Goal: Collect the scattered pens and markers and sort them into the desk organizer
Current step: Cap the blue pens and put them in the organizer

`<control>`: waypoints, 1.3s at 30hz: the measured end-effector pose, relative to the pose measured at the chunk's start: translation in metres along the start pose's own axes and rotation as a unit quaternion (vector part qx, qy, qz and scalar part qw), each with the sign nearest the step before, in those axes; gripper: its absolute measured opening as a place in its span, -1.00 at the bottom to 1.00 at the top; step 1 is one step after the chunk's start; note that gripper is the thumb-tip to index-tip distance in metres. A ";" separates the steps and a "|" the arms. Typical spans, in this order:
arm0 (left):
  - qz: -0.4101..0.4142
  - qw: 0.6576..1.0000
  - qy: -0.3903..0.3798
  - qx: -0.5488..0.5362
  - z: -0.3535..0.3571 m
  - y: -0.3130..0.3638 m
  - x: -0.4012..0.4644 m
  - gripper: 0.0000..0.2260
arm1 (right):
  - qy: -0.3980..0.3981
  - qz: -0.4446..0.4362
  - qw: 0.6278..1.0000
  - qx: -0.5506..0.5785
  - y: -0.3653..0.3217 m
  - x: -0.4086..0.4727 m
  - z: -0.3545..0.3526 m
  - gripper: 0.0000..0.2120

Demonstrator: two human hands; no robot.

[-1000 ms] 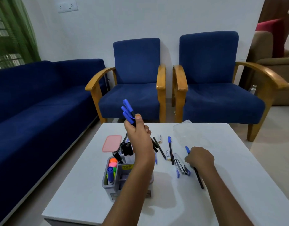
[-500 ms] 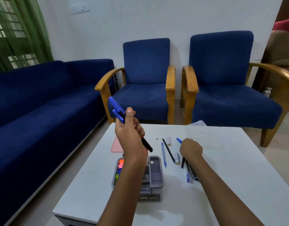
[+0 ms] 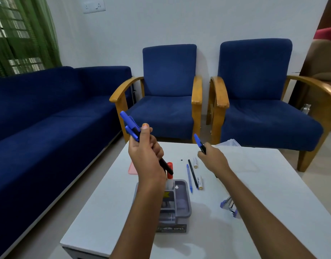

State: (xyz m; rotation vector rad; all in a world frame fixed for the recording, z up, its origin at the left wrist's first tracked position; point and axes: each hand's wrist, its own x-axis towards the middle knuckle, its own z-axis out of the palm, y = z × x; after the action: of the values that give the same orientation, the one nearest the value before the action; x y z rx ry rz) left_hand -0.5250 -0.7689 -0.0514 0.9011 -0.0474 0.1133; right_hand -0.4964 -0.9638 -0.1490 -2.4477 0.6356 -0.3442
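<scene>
Markers, blue-capped bundle (image 3: 132, 128): clamped in left hand (image 3: 146, 152), raised above grey desk organizer (image 3: 181, 200), caps up-left. Right of organizer, on white table (image 3: 273, 193): blue pen (image 3: 189, 178), black pen (image 3: 193, 173). Right hand (image 3: 213, 159) fisted on one blue-capped marker (image 3: 199, 143), above those pens.

Soft, even indoor light, daylight through the green curtain (image 3: 21, 34) far left of the fingers, faint forearm shadows on the white table (image 3: 273, 184) below them, wide-angle bowing at the edges, right hand (image 3: 212, 158) slightly motion-blurred
</scene>
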 end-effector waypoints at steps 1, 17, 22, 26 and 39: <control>0.003 1.000 -0.001 -0.001 -0.001 0.001 0.001 -0.87 | -0.050 -0.028 0.998 0.002 -0.003 0.002 -0.002 -0.92; 0.027 0.999 0.011 -0.018 -0.012 0.013 0.015 -0.86 | -0.242 -0.265 0.889 -0.283 0.002 -0.004 0.010 -0.78; 0.038 0.999 0.010 -0.028 -0.012 0.018 0.016 -0.88 | -0.231 -0.317 0.863 -0.320 0.005 -0.007 0.012 -0.73; 0.043 0.998 0.012 -0.035 -0.015 0.020 0.016 -0.88 | -0.221 -0.333 0.859 -0.319 0.012 -0.009 0.012 -0.70; 0.051 0.998 0.019 -0.041 -0.022 0.022 0.020 -0.87 | -0.200 -0.334 0.883 -0.262 0.006 -0.011 0.024 -0.71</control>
State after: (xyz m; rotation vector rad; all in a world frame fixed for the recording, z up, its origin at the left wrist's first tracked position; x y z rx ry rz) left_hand -0.5077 -0.7363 -0.0460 0.8140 -0.0622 0.2218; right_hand -0.4991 -0.9507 -0.1725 -3.0749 -0.3720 0.1088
